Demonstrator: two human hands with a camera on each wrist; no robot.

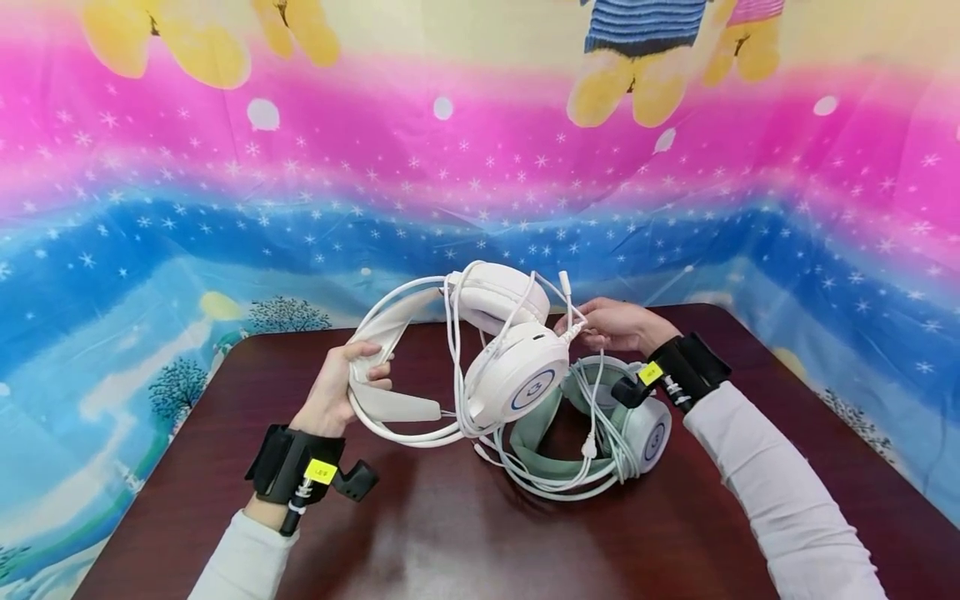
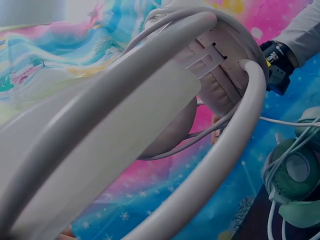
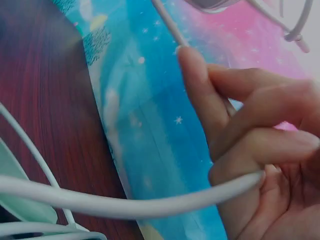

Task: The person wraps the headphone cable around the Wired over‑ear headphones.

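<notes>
My left hand (image 1: 337, 387) grips the headband of a white headset (image 1: 517, 379), which it holds up over the table on its side. The two ear cups point right, with cable loops wrapped around them. A thin microphone boom (image 1: 565, 283) sticks up beside the cups. In the left wrist view, the white headband (image 2: 200, 180) fills the foreground. Just right of the cups, my right hand (image 1: 618, 325) has its fingers curled on a white cable (image 3: 135, 204), pinching it between thumb and fingers. The cable passes through the fist and out above the fingertips.
A second headset with green padding (image 1: 536, 429) lies on the dark red wooden table (image 1: 435, 517), below the white one and close to my right wrist. Its own white cable is wound round it. A printed cloth backdrop (image 1: 420, 183) hangs behind the table's far edge.
</notes>
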